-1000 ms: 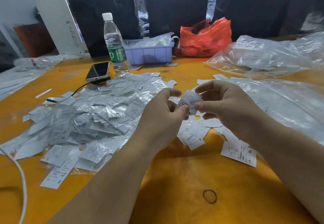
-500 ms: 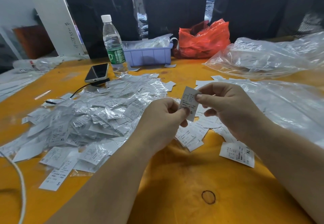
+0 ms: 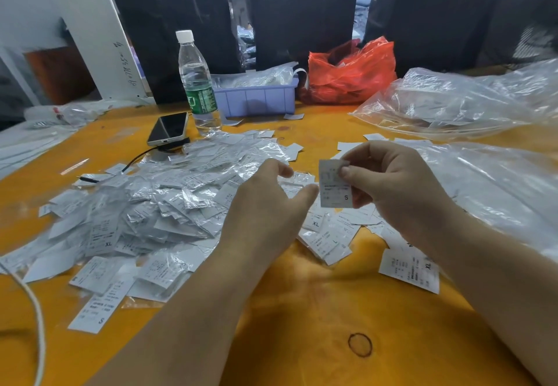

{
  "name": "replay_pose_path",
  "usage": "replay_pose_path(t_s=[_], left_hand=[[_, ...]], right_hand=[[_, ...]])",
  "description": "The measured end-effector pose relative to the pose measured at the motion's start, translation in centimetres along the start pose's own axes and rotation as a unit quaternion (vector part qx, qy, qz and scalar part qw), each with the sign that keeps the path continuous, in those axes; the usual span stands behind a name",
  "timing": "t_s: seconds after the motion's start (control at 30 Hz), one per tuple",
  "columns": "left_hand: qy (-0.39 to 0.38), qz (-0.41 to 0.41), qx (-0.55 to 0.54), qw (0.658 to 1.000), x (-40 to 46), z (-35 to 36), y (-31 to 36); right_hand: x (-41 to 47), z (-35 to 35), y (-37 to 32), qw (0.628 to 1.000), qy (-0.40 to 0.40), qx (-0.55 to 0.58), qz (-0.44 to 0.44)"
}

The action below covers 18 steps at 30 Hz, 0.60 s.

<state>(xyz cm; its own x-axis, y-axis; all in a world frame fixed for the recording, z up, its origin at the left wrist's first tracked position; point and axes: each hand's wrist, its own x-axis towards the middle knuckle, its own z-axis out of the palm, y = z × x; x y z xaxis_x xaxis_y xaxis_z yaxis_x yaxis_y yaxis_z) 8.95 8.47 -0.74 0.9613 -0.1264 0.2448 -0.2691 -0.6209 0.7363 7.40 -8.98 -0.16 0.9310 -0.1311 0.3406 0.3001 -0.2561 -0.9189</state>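
Observation:
My right hand (image 3: 392,186) pinches a small white size label (image 3: 333,187) marked S between thumb and forefinger, holding it upright above the table. My left hand (image 3: 268,207) hovers just left of the label with fingers relaxed and apart, touching nothing. A big heap of labels in clear sleeves (image 3: 145,207) covers the orange table (image 3: 317,325) to the left. A small pile of bare labels (image 3: 329,234) lies under my hands, and one XL label (image 3: 409,269) lies to the right.
A water bottle (image 3: 197,83), a phone (image 3: 168,128) with a cable, a lilac bin (image 3: 256,100) and a red plastic bag (image 3: 350,72) stand at the back. Clear plastic bags (image 3: 471,104) spread over the right side. A rubber band (image 3: 360,345) lies near the front.
My left hand has let go of the label and drawn slightly left and down. My right hand now holds the label alone, turned so its S faces me.

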Motion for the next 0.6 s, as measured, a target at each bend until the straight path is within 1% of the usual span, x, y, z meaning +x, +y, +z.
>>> replay_pose_path(t_s=[0.07, 0.13, 0.2, 0.27, 0.3, 0.33, 0.37, 0.43, 0.47, 0.53, 0.57, 0.6], left_hand=[[-0.033, 0.022, -0.075, 0.996, -0.1, 0.2, 0.3], [-0.083, 0.025, -0.170, 0.982, -0.4, 0.4, 0.7], [-0.093, 0.042, -0.187, 0.977, -0.6, 0.5, 0.9], [-0.089, 0.056, -0.190, 0.976, -0.7, 0.6, 0.9], [-0.091, 0.058, -0.196, 0.975, -0.8, 0.6, 0.9], [-0.094, 0.060, -0.200, 0.973, -0.9, 0.8, 0.9], [-0.095, 0.062, -0.196, 0.974, -1.0, 1.0, 0.9], [-0.093, 0.063, -0.183, 0.977, -1.3, 1.4, 1.2], [-0.098, 0.064, -0.188, 0.975, -1.5, 1.7, 1.5], [-0.119, 0.066, -0.203, 0.970, -2.1, 2.4, 2.0], [-0.130, 0.064, -0.209, 0.967, -2.4, 2.7, 2.4], [-0.139, 0.060, -0.214, 0.965, -2.7, 2.9, 2.7]], right_hand=[[-0.1, 0.1, -0.1, 0.999, -0.024, 0.023, -0.003], [-0.2, 0.0, -0.3, 0.998, -0.043, 0.038, -0.001], [-0.3, -0.1, -0.6, 0.998, -0.064, 0.027, -0.002], [-0.8, -0.2, -0.9, 0.996, -0.084, -0.034, -0.016], [-1.0, -0.4, -1.0, 0.990, -0.093, -0.099, -0.030], [-1.3, -0.8, -1.2, 0.977, -0.101, -0.184, -0.043], [-1.6, -1.3, -1.4, 0.953, -0.101, -0.282, -0.054], [-2.5, -2.3, -2.1, 0.884, -0.070, -0.455, -0.076], [-3.3, -2.8, -2.3, 0.853, -0.049, -0.513, -0.087], [-5.0, -3.7, -2.3, 0.808, -0.032, -0.580, -0.097], [-5.8, -4.1, -2.3, 0.795, -0.032, -0.599, -0.095], [-6.5, -4.6, -2.2, 0.790, -0.030, -0.607, -0.082]])
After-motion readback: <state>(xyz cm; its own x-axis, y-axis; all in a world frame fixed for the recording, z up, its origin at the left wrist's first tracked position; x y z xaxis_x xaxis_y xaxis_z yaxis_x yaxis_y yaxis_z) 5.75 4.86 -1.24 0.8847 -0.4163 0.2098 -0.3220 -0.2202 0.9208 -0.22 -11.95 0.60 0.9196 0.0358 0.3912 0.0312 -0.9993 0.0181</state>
